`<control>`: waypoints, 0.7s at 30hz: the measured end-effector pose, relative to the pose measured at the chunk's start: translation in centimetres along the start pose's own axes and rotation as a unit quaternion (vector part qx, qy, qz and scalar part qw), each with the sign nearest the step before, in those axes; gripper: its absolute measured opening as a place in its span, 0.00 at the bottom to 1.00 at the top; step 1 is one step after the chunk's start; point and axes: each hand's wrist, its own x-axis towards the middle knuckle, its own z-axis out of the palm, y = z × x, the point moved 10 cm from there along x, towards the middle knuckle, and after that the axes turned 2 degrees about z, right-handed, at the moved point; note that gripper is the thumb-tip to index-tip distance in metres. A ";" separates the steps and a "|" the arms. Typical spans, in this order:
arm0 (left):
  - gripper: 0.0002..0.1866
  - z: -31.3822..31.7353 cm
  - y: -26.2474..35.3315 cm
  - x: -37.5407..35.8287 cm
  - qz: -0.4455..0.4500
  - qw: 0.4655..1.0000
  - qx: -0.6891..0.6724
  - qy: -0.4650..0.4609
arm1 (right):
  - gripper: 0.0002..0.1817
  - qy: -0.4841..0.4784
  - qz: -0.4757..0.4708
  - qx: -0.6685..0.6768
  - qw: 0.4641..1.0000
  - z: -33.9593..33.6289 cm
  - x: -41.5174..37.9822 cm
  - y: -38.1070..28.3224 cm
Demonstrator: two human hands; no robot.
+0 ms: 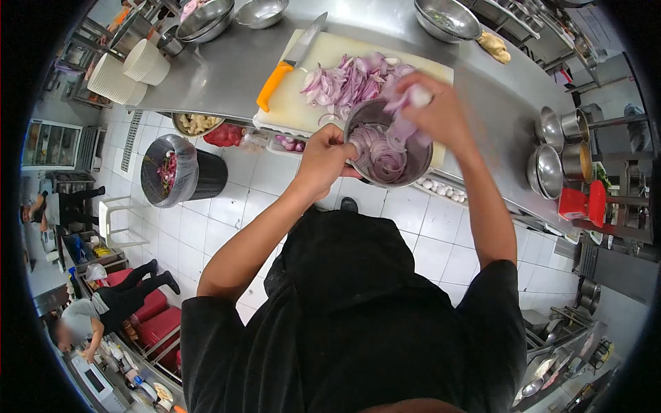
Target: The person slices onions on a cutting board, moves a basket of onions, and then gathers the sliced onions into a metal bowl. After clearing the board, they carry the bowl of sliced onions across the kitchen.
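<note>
My left hand [322, 162] grips the rim of a round metal bowl [413, 168], tilted at the front edge of the counter. Sliced red onion [380, 153] lies inside it. Above the bowl's right side, my right hand [437, 113] is closed around more onion slices, some hanging down toward the bowl; motion blurs them. A loose heap of sliced onion [351, 79] covers the middle of the white cutting board [434, 69]. On the board's left side rests a knife [292, 60] with an orange handle, its blade pointing away from me.
Metal bowls [447, 19] stand at the counter's back. Stacked white containers [146, 62] are at the left. Below the counter is a lined bin [213, 173] with onion scraps. A red scale-like object [582, 205] sits at the right. Another person [113, 306] works at the lower left.
</note>
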 end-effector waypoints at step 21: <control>0.10 -4.6 -6.5 -5.7 -0.013 0.999 0.042 0.028 | 0.41 0.170 0.032 -0.444 0.879 -0.9 -1.4 14.2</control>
